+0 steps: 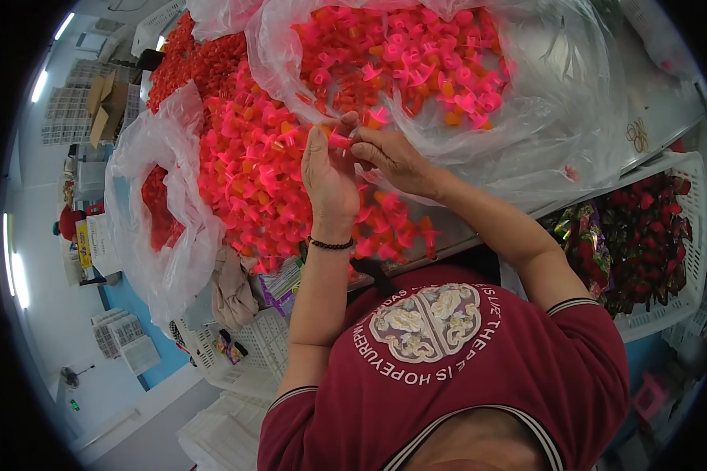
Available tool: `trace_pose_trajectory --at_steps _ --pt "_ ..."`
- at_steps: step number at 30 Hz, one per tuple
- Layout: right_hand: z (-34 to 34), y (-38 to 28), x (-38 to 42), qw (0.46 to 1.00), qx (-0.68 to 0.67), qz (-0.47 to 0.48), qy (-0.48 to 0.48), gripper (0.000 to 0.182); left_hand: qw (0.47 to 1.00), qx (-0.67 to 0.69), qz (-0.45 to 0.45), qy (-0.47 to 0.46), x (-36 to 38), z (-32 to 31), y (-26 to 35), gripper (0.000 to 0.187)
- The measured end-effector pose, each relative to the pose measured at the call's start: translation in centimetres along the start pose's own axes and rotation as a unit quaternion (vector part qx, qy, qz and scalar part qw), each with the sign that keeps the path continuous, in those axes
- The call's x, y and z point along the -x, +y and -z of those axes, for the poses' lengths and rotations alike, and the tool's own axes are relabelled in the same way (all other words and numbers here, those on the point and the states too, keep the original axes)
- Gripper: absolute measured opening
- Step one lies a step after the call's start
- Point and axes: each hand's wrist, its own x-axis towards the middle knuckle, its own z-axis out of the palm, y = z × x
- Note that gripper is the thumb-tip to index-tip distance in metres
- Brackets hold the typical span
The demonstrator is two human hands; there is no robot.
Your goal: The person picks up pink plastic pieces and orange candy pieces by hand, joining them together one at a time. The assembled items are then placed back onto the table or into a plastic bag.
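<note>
My left hand (331, 180) is raised over the heap, palm up, its fingers closed around a small pink plastic piece (339, 141). From the right, my right hand (397, 159) meets it, thumb and fingers pinched at the end of the same piece. Below and around them lies a big heap of pink and orange plastic pieces (251, 173). More such pieces (416, 55) lie in an open clear plastic bag (558, 102) just beyond my hands.
Another clear bag (133, 157) with red pieces is at the left. A white crate (695, 228) of dark red wrapped items stands at the right. Beige cloth (234, 290) lies near the left edge of the table. Rubber bands (637, 135) lie at the right.
</note>
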Motion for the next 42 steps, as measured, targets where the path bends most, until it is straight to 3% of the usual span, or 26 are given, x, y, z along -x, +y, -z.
trace_pose_trajectory --at_steps 2,4,5,7,13,17,20,22,29,32,34,38,40,42 --pt "-0.3 0.0 0.0 0.999 0.023 0.013 0.018 0.021 0.999 -0.042 0.000 -0.003 -0.1 -0.3 0.6 0.025" --pt "-0.5 0.2 -0.1 0.980 0.125 0.128 0.088 0.014 0.997 -0.072 -0.008 -0.003 -0.3 -0.6 1.1 0.024" --pt "-0.4 0.5 -0.2 0.980 0.124 0.127 0.088 0.014 0.995 -0.101 -0.017 -0.005 -0.4 -0.7 1.3 0.023" --pt "-0.2 0.9 -0.4 0.921 0.268 0.255 0.122 0.011 0.995 -0.103 -0.017 0.000 -0.4 -1.2 1.4 0.023" --pt "0.4 -0.4 -0.1 0.877 0.349 0.308 0.120 0.015 0.996 -0.085 -0.008 0.001 -0.8 -1.0 1.6 0.023" --pt "0.2 -0.3 -0.1 0.877 0.319 0.331 0.139 0.016 0.996 -0.086 -0.004 -0.007 -0.7 -1.7 2.1 0.028" --pt "0.3 -0.2 0.1 0.887 0.334 0.294 0.118 0.015 0.998 -0.060 -0.001 -0.006 -0.7 -2.1 2.1 0.030" --pt "0.1 0.0 -0.1 0.884 0.286 0.343 0.137 0.015 0.997 -0.069 0.019 -0.029 -1.0 -1.6 1.9 0.032" --pt "-0.4 -0.3 0.3 0.901 0.286 0.297 0.136 0.021 0.992 -0.088 0.085 -0.031 -1.2 -2.5 2.1 0.031" --pt "-0.8 0.1 0.6 0.933 0.227 0.244 0.137 0.017 0.992 -0.081 0.093 -0.022 -1.2 -2.2 1.7 0.032" --pt "-1.0 0.3 0.8 0.971 0.143 0.149 0.118 0.014 0.993 -0.075 0.091 -0.011 -1.0 -2.3 1.5 0.032" --pt "-1.5 0.3 1.0 0.986 0.084 0.087 0.113 0.012 0.992 -0.079 0.095 0.014 -1.0 -2.1 1.3 0.032" --pt "-1.6 -0.1 1.0 0.995 -0.037 0.012 0.087 0.015 0.992 -0.081 0.098 0.004 -1.1 -1.7 1.3 0.032" --pt "-1.6 0.3 1.0 0.996 -0.040 0.010 0.082 0.017 0.991 -0.083 0.101 -0.008 -1.1 -1.7 1.2 0.033"
